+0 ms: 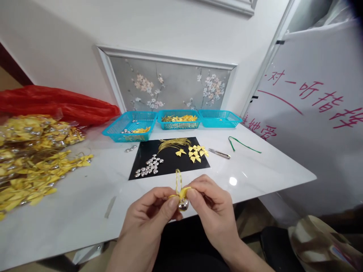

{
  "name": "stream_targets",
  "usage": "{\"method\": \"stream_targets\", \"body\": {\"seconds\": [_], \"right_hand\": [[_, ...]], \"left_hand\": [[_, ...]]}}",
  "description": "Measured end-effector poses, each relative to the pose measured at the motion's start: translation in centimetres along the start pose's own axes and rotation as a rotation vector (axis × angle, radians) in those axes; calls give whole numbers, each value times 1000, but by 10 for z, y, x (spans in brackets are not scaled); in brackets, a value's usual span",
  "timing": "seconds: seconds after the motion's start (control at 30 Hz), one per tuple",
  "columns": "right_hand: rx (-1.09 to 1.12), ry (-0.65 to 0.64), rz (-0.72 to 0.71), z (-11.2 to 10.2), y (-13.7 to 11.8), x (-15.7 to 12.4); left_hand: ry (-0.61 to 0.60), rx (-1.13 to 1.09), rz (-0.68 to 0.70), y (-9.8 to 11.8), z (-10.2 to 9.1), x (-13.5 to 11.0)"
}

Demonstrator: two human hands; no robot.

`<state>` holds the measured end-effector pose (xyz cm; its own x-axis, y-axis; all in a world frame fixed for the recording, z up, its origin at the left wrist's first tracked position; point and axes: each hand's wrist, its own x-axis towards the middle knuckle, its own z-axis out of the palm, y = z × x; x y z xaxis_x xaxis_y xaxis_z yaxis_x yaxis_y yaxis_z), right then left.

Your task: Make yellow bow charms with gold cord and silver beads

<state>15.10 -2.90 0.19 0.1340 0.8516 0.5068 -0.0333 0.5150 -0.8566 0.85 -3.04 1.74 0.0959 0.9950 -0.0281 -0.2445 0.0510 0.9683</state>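
Both hands meet at the near edge of the white table (pixel 85 196). My left hand (pixel 150 217) and my right hand (pixel 214 206) pinch one small ornament between fingertips: a yellow ribbon bow (pixel 181 192) with a silver bell (pixel 183 204) hanging under it and a gold cord loop (pixel 178 178) standing up from it. Just beyond lies a black mat (pixel 170 166) carrying a cluster of silver bells (pixel 149 167), a bundle of gold cords (pixel 174 143) and several loose yellow bows (pixel 197 153).
Three turquoise baskets (pixel 129 126) line the wall, holding bells and yellow bows. A big heap of finished yellow ornaments (pixel 31 158) and a red plastic bag (pixel 56 104) fill the left. Small metal snips (pixel 219 153) and a green ribbon strip (pixel 242 143) lie right of the mat.
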Motion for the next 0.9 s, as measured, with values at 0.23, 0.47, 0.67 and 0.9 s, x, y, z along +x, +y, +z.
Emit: {"method": "stream_targets", "body": {"seconds": [0.23,0.47,0.67,0.9], "right_hand": [[-196,-86,113,-27,8,-18],[-576,-136,-72,-76,-6,-35],[-798,-55,-196,-112,-18,-42],[-543,-154,-113,-64,-35,-18]], "left_hand": [[62,-590,-130,10,-8,4],[6,-1022,-135,20,-20,12],[-29,-1049,-137,20,-24,12],[-17,-878,-138,8,-11,12]]}}
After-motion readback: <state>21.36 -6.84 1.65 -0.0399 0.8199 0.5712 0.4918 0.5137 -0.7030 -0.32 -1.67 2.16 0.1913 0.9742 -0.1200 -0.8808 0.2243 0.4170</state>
